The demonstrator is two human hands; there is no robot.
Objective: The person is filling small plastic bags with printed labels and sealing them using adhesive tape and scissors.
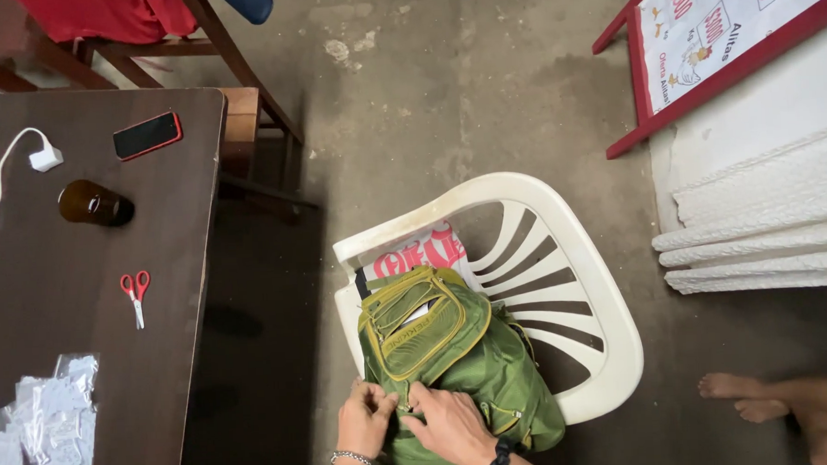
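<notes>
where hands (pixel 412 418) meet backpack (pixel 452 361), chair (pixel 582 253) beneath

My green backpack (pixel 456 361) sits upright on the seat of a white plastic chair (pixel 563 254), its yellow-trimmed front pocket gaping open with something pale inside. Its lower zipper lies between my fingertips, near the bag's bottom edge.

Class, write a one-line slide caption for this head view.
Both hands, left hand and right hand, at a green backpack on a white plastic chair.
</notes>
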